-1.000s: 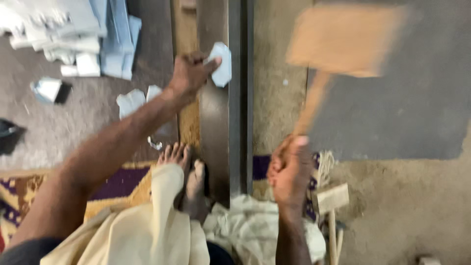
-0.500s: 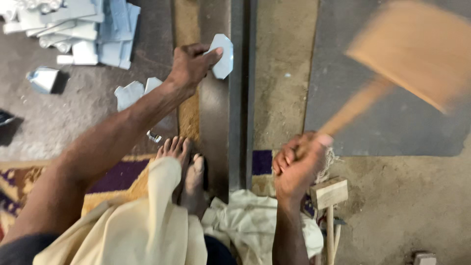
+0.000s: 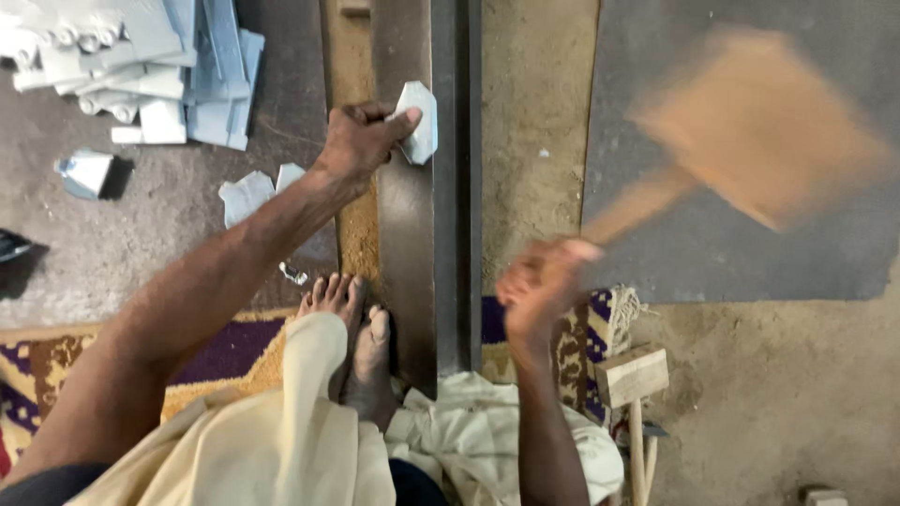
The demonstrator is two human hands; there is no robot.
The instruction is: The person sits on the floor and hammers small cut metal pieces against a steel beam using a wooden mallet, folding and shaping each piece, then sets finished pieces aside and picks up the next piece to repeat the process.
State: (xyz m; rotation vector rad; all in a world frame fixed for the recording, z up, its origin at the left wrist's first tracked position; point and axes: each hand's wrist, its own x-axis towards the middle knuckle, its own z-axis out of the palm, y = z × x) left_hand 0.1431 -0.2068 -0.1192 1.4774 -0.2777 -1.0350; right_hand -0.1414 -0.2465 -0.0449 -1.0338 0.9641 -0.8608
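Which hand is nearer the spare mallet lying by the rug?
Right. The right hand grips the raised mallet just up-left of the spare mallet; the left hand is far off, holding the metal piece.

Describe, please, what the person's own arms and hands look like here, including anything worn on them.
Both arms are bare from the elbow to the fingers: no gloves, watch, rings or bands show on the left hand or the right hand. Any sleeves lie out of frame. The right hand is blurred.

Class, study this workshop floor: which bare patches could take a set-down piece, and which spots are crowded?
Free: the dark sheet right of the steel rail, under the raised mallet, and the sandy strip between them. Crowded: the far-left corner with stacked grey pieces, and the rail where the left hand pins a small metal piece.
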